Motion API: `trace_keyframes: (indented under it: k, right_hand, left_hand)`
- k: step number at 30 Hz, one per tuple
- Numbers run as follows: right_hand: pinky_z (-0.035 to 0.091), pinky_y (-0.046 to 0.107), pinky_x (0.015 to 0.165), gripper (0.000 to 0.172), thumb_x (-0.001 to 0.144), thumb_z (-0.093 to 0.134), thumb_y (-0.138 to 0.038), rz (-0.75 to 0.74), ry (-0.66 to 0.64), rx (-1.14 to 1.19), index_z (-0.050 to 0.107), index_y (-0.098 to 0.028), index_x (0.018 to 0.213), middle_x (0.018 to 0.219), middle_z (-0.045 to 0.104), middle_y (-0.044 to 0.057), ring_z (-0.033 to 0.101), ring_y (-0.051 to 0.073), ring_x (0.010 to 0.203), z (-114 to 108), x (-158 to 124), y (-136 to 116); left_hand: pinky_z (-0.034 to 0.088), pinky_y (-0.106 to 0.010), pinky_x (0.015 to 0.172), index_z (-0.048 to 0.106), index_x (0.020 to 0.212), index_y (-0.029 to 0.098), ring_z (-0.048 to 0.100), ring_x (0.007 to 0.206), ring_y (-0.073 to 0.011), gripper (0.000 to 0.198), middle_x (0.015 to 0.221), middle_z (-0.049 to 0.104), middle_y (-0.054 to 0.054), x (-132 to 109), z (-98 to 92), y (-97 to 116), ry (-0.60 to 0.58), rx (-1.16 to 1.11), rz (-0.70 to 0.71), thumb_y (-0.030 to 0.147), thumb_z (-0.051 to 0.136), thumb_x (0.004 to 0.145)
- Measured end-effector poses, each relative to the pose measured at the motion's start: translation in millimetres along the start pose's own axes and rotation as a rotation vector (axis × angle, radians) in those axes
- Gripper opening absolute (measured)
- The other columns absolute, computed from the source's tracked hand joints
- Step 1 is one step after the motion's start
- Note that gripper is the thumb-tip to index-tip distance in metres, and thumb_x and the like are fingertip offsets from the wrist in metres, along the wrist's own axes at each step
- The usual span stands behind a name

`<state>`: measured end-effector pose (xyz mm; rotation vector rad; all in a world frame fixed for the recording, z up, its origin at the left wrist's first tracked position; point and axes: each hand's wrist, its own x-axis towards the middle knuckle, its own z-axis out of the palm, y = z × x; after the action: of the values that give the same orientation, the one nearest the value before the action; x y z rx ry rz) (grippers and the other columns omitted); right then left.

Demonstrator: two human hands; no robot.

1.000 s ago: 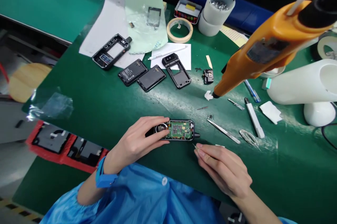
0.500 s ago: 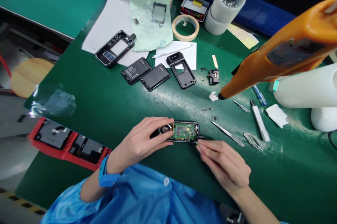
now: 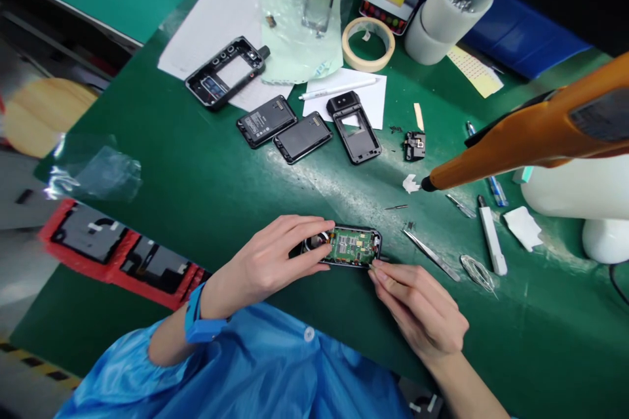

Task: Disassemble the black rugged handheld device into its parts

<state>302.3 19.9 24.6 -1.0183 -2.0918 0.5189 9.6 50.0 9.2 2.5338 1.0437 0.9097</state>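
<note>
An opened handheld device point(image 3: 352, 246) lies flat on the green bench near its front edge, its green circuit board facing up inside a black housing. My left hand point(image 3: 270, 255) is closed over the device's left end, thumb and fingers on opposite sides. A round part with a pale rim shows partly between those fingers. At the lower right corner of the housing, my right hand point(image 3: 422, 307) pinches with thumb and forefinger, touching or very close to the edge. Whatever lies in that pinch is too small to make out. Tweezers point(image 3: 431, 255) rest just right of the device.
An orange electric screwdriver point(image 3: 515, 143) hangs in from the right. Beyond the device lie two battery packs point(image 3: 266, 120), a black back cover point(image 3: 354, 127) and another housing point(image 3: 226, 73). A tape roll point(image 3: 368, 45) sits farther back. Red padded trays point(image 3: 122, 255) stand at left.
The camera view has shifted, so the bench items appear displaced. Both hands keep nearly the same places on the device, which appears slightly farther right in the picture.
</note>
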Motion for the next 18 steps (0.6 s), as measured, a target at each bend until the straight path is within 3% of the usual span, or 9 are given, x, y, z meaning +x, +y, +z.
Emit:
trace_keyframes:
  k: [3,9,18]
  right_hand:
    - [0.077,0.034,0.075,0.026,0.103,0.077,0.002,-0.007,-0.007,-0.016,0.081,-0.016,0.122,0.108,0.090,0.015,0.090,0.025,0.094,0.3,-1.0,-0.6]
    - [0.077,0.035,0.075,0.036,0.102,0.078,0.003,-0.014,-0.022,-0.038,0.080,-0.017,0.132,0.110,0.090,0.014,0.089,0.025,0.096,-2.1,-0.4,-0.6]
    - [0.076,0.035,0.074,0.035,0.102,0.078,0.003,-0.012,-0.032,-0.053,0.081,-0.017,0.131,0.111,0.090,0.014,0.089,0.024,0.094,0.0,2.3,-1.6]
  left_hand:
    - [0.073,-0.040,0.101,0.073,0.123,0.012,0.082,0.124,-0.0272,0.020,0.135,0.083,-0.020,-0.6,0.6,0.0,0.003,0.002,0.003,0.018,0.081,0.105]
    - [0.074,-0.040,0.101,0.073,0.120,0.011,0.082,0.124,-0.0278,0.018,0.133,0.083,-0.019,-1.2,0.7,-1.3,0.016,0.005,0.009,0.018,0.081,0.105]
    - [0.074,-0.041,0.102,0.072,0.122,0.013,0.081,0.127,-0.0279,0.019,0.136,0.082,-0.019,-2.1,1.6,-2.2,0.011,0.013,0.007,0.020,0.079,0.107]
